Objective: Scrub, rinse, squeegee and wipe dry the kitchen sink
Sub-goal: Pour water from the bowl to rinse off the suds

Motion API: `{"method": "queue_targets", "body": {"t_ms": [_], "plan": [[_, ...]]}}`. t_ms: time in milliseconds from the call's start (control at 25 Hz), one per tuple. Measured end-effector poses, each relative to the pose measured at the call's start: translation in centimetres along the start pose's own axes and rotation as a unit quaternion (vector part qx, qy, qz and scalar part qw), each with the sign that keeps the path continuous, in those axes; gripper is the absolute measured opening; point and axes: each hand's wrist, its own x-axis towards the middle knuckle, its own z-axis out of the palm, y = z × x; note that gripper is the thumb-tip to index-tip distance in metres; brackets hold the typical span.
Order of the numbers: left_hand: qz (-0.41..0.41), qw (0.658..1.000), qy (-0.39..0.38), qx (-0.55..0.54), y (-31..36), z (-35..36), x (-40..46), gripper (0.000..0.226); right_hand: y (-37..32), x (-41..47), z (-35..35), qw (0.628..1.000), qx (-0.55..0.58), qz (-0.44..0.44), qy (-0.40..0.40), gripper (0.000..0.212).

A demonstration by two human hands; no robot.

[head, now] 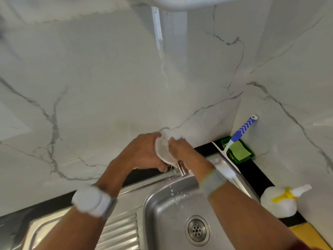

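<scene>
Non-task items, located from the black countertop

The black countertop (252,170) runs as a narrow strip along the rear and turns down the right side. The marble-pattern rear wall (90,87), white with grey veins, rises directly from its rear edge; a matching side wall (297,87) rises from its right edge, and the two meet in a corner. A green tray (224,141) sits on the countertop in that corner. A white strip (157,33) runs vertically on the rear wall, high above the countertop, below a white curved fixture (180,2). A white dish (164,152) is above the rear strip, dripping water. A yellow surface (306,233) lies at the countertop's near right end.
</scene>
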Motion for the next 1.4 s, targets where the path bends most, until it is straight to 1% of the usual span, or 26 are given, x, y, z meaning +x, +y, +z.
{"method": "queue_targets", "body": {"t_ms": [80,160,240,320,400,480,560,600,640,720,760,800,840,880,920,960,1000,1040,1080,1120,1160,1200,1240,1320,1360,1400], "plan": [[0.002,1.000,-0.006,0.026,-0.3,-0.1,1.1,0.100,-0.3,1.1,0.2,1.000,-0.002,0.003,-0.017,0.047],[0.000,1.000,-0.004,0.009,-1.7,0.6,1.0,0.109,0.8,2.6,0.2,0.999,-0.029,-0.011,-0.007,0.053],[-0.018,0.999,0.012,-0.029,-3.3,2.0,0.5,0.119,0.9,3.7,0.1,0.999,-0.024,0.002,-0.026,0.064],[-0.040,0.998,0.018,-0.038,-4.6,4.3,-0.1,0.121,1.8,4.9,-0.6,0.997,0.035,0.023,-0.072,0.082],[-0.057,0.996,0.012,-0.061,-5.4,7.2,-0.7,0.119,4.0,4.2,-1.7,0.993,0.077,0.033,-0.082,0.096],[-0.070,0.992,0.000,-0.103,-5.7,11.0,-1.4,0.117,7.6,2.8,-2.0,0.992,0.093,0.050,-0.067,0.092],[-0.079,0.981,0.006,-0.179,-5.2,15.0,-2.1,0.113,13.2,2.1,-1.9,0.990,0.115,0.081,-0.018,0.075],[-0.083,0.970,0.019,-0.228,-4.7,17.3,-2.2,0.108,15.9,1.9,-1.8,0.979,0.169,0.116,-0.009,0.070],[-0.095,0.958,0.022,-0.271,-4.1,19.5,-2.2,0.105,18.1,1.8,-1.6,0.961,0.230,0.153,-0.018,0.069],[-0.083,0.928,0.026,-0.363,-2.9,23.2,-2.3,0.103,20.9,1.5,-1.4,0.931,0.307,0.183,-0.076,0.074],[-0.077,0.899,0.017,-0.430,-2.2,24.6,-2.2,0.099,21.5,1.5,-1.4,0.923,0.327,0.180,-0.088,0.073],[-0.074,0.857,-0.005,-0.510,-1.7,25.2,-2.1,0.086,21.7,1.6,-1.6,0.923,0.334,0.169,-0.082,0.069],[-0.085,0.795,-0.021,-0.600,-1.3,25.3,-1.8,0.066,21.6,1.8,-1.7,0.930,0.327,0.156,-0.055,0.062],[-0.128,0.722,-0.028,-0.680,-1.3,25.5,-1.1,0.045,21.0,2.1,-1.8,0.946,0.293,0.136,-0.010,0.051],[-0.194,0.649,-0.025,-0.735,-1.4,25.9,-0.1,0.037,20.0,2.1,-1.6,0.973,0.211,0.091,0.028,0.039],[-0.263,0.590,-0.011,-0.764,-1.9,26.8,0.8,0.043,19.4,2.1,-1.0,0.995,0.087,0.021,0.048,0.031],[-0.305,0.543,-0.006,-0.782,-2.1,27.4,1.7,0.047,19.0,2.0,-0.2,0.995,-0.068,-0.048,0.054,0.033],[-0.335,0.518,-0.002,-0.787,-2.2,28.1,2.5,0.046,18.8,1.8,0.8,0.970,-0.212,-0.097,0.070,0.042],[-0.366,0.509,-0.001,-0.779,-2.1,28.3,3.0,0.041,18.5,1.5,1.7,0.940,-0.307,-0.118,0.095,0.051],[-0.392,0.521,-0.006,-0.758,-2.2,28.8,3.7,0.036,18.7,1.5,2.2,0.918,-0.354,-0.124,0.126,0.057],[-0.413,0.556,-0.018,-0.721,-2.4,29.2,4.1,0.030,19.0,1.6,2.2,0.910,-0.364,-0.127,0.151,0.059],[-0.421,0.604,-0.026,-0.677,-2.7,29.3,4.5,0.026,19.4,1.8,1.5,0.916,-0.341,-0.128,0.167,0.057],[-0.419,0.651,-0.029,-0.632,-3.0,28.9,4.5,0.024,19.9,2.2,0.6,0.936,-0.277,-0.130,0.173,0.053],[-0.369,0.730,-0.013,-0.575,-3.8,27.4,5.0,0.026,20.3,2.7,-1.4,0.982,-0.040,-0.075,0.168,0.040],[-0.328,0.769,0.022,-0.549,-4.1,26.3,5.3,0.022,20.2,2.9,-2.2,0.982,0.120,-0.013,0.147,0.034],[-0.287,0.806,0.069,-0.512,-4.1,24.6,5.7,0.019,20.1,3.1,-2.8,0.956,0.263,0.058,0.114,0.034]]}}
